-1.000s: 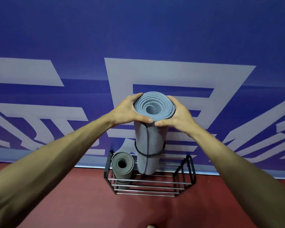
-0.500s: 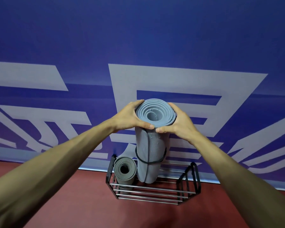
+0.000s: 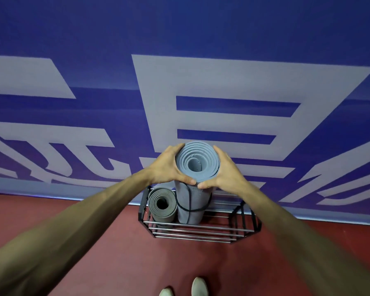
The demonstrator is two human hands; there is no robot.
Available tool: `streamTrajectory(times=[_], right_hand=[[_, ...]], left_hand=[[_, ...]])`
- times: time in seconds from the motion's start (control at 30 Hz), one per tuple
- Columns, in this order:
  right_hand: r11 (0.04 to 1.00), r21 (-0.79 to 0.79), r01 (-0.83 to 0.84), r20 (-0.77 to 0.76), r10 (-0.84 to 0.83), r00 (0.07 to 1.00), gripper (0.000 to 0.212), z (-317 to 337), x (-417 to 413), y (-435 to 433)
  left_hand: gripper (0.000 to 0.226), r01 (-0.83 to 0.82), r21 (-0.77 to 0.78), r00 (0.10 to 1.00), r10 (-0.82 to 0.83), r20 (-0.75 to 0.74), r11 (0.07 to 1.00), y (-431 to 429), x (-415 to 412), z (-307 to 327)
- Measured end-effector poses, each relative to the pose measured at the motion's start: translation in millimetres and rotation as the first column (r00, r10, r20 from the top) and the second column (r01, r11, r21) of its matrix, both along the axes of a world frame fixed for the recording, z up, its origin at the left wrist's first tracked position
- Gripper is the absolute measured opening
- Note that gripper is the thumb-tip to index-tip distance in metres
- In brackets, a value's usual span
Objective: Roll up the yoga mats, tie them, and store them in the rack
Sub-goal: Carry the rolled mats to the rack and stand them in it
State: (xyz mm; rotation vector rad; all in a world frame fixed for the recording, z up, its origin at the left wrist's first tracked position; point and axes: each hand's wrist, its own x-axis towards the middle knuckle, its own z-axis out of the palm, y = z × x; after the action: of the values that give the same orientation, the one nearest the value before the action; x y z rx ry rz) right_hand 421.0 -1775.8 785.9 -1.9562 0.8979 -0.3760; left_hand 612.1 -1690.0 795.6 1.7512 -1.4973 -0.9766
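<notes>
Both hands are clamped on the top end of the rolled mat: the left hand (image 3: 165, 167) is wrapped round one side and the right hand (image 3: 227, 172) round the other, with the thumbs nearly met at the front just under the rim. The blue-grey mat (image 3: 198, 161) is held upright, and its lower end is down inside the wire rack (image 3: 141, 207). Whether it's actually resting on the bottom bars can't be told from here.

A black strap (image 3: 202, 208) is looped round the lower half, so the tying part looks done. A darker grey mat (image 3: 154, 201) is already stood in the rack's left end, touching or just beside the one being handled. The rack is parked on the red floor (image 3: 115, 242) against the blue wall (image 3: 201, 28).

Handling-wise, foam like this is probably light and squashy, a bit grippy rather than slippery. A two-sided squeeze near the top is likely fine, though the inner coils could get telescoped out if it's pushed down from the end. A tall, soft roll might also lean once let go, so it should probably be settled against the darker roll or the back rail first.
</notes>
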Motion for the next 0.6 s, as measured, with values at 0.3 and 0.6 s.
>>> streamTrajectory(times=[0.3, 0.6], right_hand=[[0.995, 0.098, -0.027, -0.303, 0.056, 0.951, 0.127, -96.1, 12.9, -1.5], [0.985, 0.17, 0.043, -0.242, -0.001, 0.97, 0.117, -197.0, 34.7, 4.1]], left_hand=[[0.124, -0.051, 0.179, 0.998, 0.046, 0.033, 0.982, 5.5, -6.3, -91.9], [0.131, -0.095, 0.298, 0.995, 0.077, 0.071, 0.95, 3.7, 16.7, -195.0]])
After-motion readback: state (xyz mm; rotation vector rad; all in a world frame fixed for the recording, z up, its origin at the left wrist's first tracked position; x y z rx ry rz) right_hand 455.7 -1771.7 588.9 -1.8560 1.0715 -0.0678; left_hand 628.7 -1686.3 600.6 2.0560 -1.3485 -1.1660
